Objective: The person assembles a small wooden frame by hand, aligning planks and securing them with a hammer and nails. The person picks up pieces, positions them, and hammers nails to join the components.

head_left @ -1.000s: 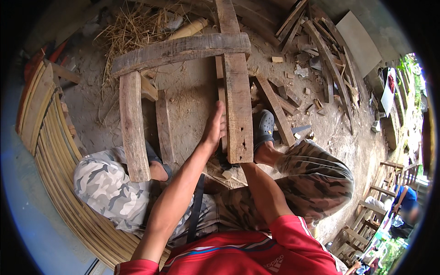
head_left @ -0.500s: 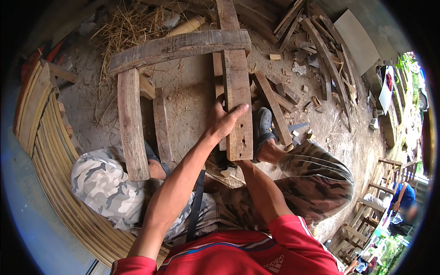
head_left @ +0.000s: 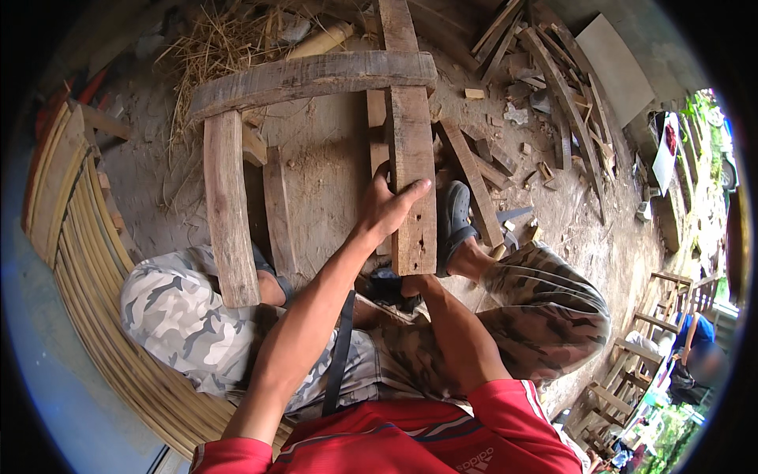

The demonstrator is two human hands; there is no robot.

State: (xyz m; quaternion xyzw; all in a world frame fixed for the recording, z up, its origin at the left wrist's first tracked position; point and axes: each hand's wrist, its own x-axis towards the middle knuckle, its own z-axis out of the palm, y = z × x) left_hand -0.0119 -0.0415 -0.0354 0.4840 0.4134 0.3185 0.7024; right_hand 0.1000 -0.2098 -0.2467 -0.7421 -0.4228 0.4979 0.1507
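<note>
A wooden frame of rough beams stands before me, with a crossbar joining a left leg and a thicker right leg. My left hand is wrapped round the right leg from its left side, thumb lying across the face. Small dark holes mark that leg near its close end. Just below this end is my right hand, its fingers curled and largely hidden by the wood. Beside it shows a dark object, too covered to name.
Curved wooden strips are stacked at my left. Straw lies at the far left, and wood offcuts scatter to the right near a saw blade. Long boards lean farther back. Another person sits at the far right by wooden frames.
My right hand has shifted a little, so more of it and the dark object now show below the leg. The left hand keeps its grip; the frame has barely moved.
</note>
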